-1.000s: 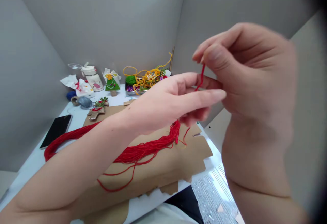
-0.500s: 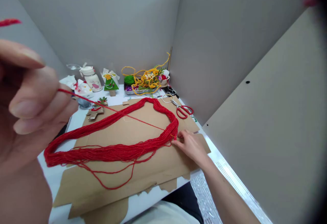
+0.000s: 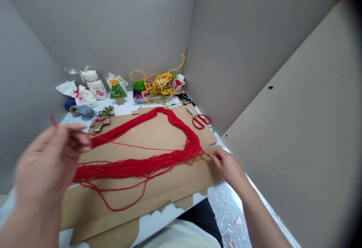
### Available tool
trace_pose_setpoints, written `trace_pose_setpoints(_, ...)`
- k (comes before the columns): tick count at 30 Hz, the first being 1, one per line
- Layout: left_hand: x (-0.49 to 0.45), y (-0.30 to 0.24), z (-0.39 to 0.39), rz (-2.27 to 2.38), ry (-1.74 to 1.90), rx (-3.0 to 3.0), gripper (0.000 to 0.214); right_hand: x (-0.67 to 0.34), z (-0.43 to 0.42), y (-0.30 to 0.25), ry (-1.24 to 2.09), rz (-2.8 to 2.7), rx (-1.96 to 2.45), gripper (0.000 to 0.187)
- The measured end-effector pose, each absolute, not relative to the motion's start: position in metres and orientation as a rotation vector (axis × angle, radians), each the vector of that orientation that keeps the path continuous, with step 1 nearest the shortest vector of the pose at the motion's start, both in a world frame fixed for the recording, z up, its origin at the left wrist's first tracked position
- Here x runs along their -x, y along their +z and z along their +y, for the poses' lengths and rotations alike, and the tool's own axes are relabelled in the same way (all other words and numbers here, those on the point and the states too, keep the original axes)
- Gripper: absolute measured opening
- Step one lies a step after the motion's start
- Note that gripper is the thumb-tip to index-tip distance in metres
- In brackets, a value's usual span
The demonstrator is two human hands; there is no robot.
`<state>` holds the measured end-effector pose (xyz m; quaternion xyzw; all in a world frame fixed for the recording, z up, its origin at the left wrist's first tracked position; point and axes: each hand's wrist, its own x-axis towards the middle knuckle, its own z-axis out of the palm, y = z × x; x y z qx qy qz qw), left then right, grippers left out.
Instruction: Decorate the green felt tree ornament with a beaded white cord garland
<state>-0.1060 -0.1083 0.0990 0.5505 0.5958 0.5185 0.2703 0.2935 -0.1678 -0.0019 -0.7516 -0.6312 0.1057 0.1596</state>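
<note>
A long loop of red yarn, a skein (image 3: 141,167), lies spread over brown cardboard (image 3: 158,131). My left hand (image 3: 53,157) is raised above the skein's left end and hides part of it. Its fingers pinch a red yarn strand (image 3: 141,147), whose short tail sticks up past the thumb; the strand runs slackly across the loop to the right. Beside the skein's right end, my right hand (image 3: 226,163) pinches some red yarn pulled out a little from the bundle. A loose strand curves out along the near side.
Red-handled scissors (image 3: 199,121) lie behind my right hand. Along the back are a tray (image 3: 152,99) with yellow and green yarn, a felt Christmas tree (image 3: 118,91), a white bottle (image 3: 96,86) and tissues (image 3: 85,96). Grey panels (image 3: 254,52) stand behind and to the right.
My left hand has come down and away from the camera, and its strand has gone from taut to slack. My right hand has moved slightly right, drawing yarn out from the skein.
</note>
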Motion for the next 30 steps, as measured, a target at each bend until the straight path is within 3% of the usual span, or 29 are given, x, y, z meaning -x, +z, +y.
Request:
trace_pose_setpoints(1, 0.09, 0.089, -0.112, 1.531, 1.4, -1.497, 0.032, -0.292, -0.168, -0.003, 0.322, -1.783, 2.107, 0.022)
trace_pose_setpoints(4, 0.033, 0.051, -0.12, 1.398, 0.902, -1.773, 0.027, -0.283, -0.164, -0.006, 0.387, -1.708, 1.992, 0.02)
trace_pose_setpoints(8, -0.04, 0.006, -0.113, 1.114, 0.693, -2.21, 0.045, -0.275, -0.155, -0.002, 0.397, -1.626, 1.886, 0.017)
trace_pose_setpoints(10, -0.064, -0.006, -0.103, 1.071, 0.686, -2.331, 0.05, -0.275, -0.152, 0.002, 0.361, -1.648, 1.82, 0.019)
trace_pose_setpoints(14, -0.083, -0.017, -0.081, 1.09, 0.572, -2.475, 0.024, -0.282, -0.148, 0.007, 0.283, -1.729, 1.756, 0.022)
trace_pose_setpoints(30, -0.082, -0.039, -0.074, 1.224, 0.599, -2.642, 0.028, -0.317, -0.148, 0.019, -0.168, -1.327, 1.919, 0.02)
